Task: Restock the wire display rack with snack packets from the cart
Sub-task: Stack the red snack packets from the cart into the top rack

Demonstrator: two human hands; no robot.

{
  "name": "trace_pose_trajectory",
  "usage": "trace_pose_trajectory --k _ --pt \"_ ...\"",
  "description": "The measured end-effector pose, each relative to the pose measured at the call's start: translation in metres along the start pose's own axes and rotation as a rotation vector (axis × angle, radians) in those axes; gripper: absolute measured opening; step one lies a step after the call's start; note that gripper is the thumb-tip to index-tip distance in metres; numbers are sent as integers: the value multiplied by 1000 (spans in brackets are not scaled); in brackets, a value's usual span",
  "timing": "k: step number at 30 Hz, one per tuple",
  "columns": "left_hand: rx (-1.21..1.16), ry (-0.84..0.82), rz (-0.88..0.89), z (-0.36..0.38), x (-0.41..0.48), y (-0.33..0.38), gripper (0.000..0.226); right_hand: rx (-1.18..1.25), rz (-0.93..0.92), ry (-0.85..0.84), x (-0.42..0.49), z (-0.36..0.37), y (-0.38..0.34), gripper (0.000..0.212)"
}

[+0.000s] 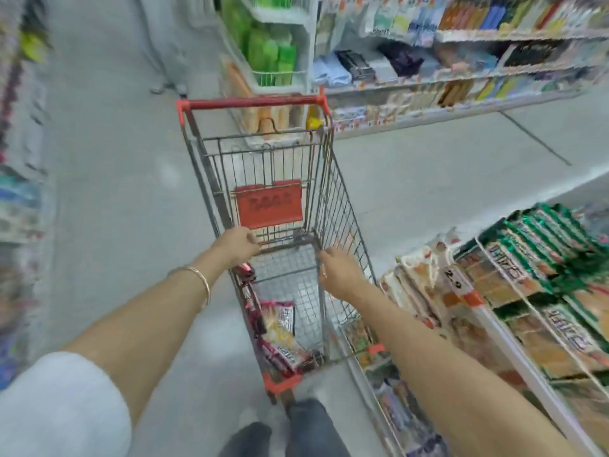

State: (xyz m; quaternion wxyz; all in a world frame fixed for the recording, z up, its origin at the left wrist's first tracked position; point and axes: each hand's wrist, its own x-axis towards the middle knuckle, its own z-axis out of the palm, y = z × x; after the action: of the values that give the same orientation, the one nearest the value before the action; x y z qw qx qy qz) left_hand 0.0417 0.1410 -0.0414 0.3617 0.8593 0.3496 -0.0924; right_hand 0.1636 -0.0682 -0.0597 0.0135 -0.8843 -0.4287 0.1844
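Observation:
A wire shopping cart (333, 192) with a red handle stands in the aisle in front of me. Several maroon and white snack packets (280, 328) lie at its near end, some leaning on the left wall. My left hand (239, 244) grips a crossbar of the cart's wire frame below the red seat flap (268, 204). My right hand (337, 270) holds the top wire of the cart's right side. The wire display rack (487, 311) stands at my right, filled with green and orange packets (540, 245). The whole view is blurred.
Stocked shelves (461, 77) run along the far right, and a white wire stand with green packets (273, 51) is beyond the cart's handle. Another shelf edge lines the left. Grey floor (125, 166) lies open left of the cart. My legs (296, 430) are just behind the cart.

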Motion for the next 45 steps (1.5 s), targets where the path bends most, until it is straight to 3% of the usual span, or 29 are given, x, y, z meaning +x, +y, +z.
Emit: trace_pose_trajectory --k 5,10,14,18,22,24,26,28,30,31,33,35,36,37,39,41,45 --pt "-78 -34 -72 27 14 -35 12 156 165 -392 14 85 4 41" --pt "-116 -74 -81 58 43 -36 15 377 284 -666 19 163 10 40" --pt "-161 -149 -76 85 77 -16 19 462 373 -805 29 215 24 57" --pt "-197 -147 -132 111 106 -17 19 876 528 -858 45 254 29 94" --pt "-278 -153 -253 128 113 -28 13 839 493 -1006 55 284 28 110" --pt "-318 -142 -306 131 111 -35 10 841 475 -1117 61 276 38 100" --pt "-393 -120 -342 132 111 -41 10 948 497 -1109 69 258 56 77" --pt "-475 -41 -380 132 111 -43 15 1149 608 -969 78 244 79 74" --pt "-478 91 -415 135 111 -41 14 1505 806 -808 86 235 100 77" --pt "-477 142 -436 138 111 -39 20 1714 877 -733 88 231 104 68" --pt "-530 103 -480 145 109 -32 57 2068 963 -609 94 217 102 50" --pt "-610 -65 -545 156 108 -24 94 2240 961 -557 101 203 88 52" --pt "-659 -126 -569 162 108 -21 98 2254 910 -575 103 200 80 54" --pt "-729 -143 -579 167 110 -20 86 2218 848 -623 104 196 72 54" --pt "-825 -9 -598 175 116 -22 45 2140 741 -728 104 199 65 47" --pt "-809 145 -585 174 123 -32 35 2017 703 -785 101 219 68 45" --pt "-645 360 -512 160 131 -52 55 993 761 -712 88 275 60 40"
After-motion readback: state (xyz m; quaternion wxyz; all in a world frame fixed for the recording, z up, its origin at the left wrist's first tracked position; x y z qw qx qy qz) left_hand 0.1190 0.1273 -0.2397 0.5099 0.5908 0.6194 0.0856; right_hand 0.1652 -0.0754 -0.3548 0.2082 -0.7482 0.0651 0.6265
